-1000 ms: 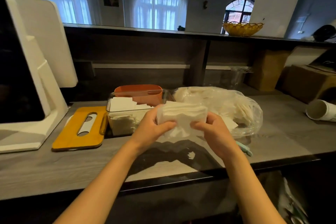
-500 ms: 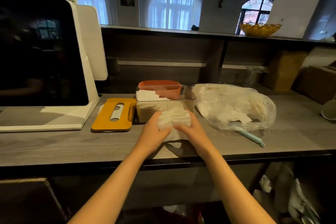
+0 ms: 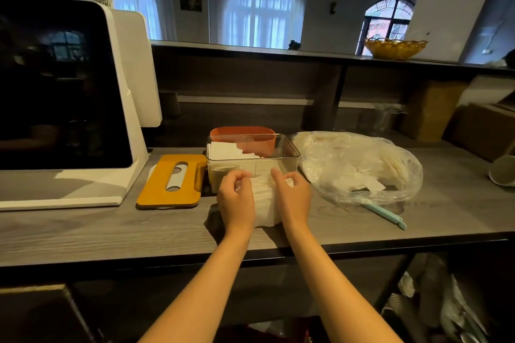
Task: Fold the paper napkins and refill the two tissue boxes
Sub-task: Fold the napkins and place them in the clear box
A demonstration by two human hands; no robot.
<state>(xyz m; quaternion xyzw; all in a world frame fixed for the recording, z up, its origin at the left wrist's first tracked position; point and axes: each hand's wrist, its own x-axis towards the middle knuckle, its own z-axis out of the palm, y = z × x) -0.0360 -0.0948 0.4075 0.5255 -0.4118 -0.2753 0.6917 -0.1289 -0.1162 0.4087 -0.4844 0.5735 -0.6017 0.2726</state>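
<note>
Both hands down on the grey wooden counter (image 3: 83, 231), working a white stack of paper napkins (image 3: 263, 203) that lies just in front of the clear tissue box (image 3: 252, 164). Left hand (image 3: 236, 200) on the stack's left side, fingers curled, fingertips pinching the napkins at the far left corner. Right hand (image 3: 292, 198) on the right side, fingers likewise curled and gripping the far right edge. Stack sits flat on the counter between the two hands, its far edge touching or very nearly touching the box's front wall; hard to tell which, as the fingers cover the join.

Clear box is open-topped, with white napkins showing inside along the left. Directly behind it, an orange tissue box (image 3: 242, 133), touching or just beside the clear one. Left of the clear box lies a yellow-orange wooden lid (image 3: 171, 184) with a slot, flat on the counter. To the right, a clear plastic bag (image 3: 359, 164) holding loose white napkins, and a pale teal pen-like object (image 3: 386, 216) at its near edge.

Far left: white screen terminal (image 3: 64, 97). Yellow basket (image 3: 395, 49) on the upper shelf at right.
</note>
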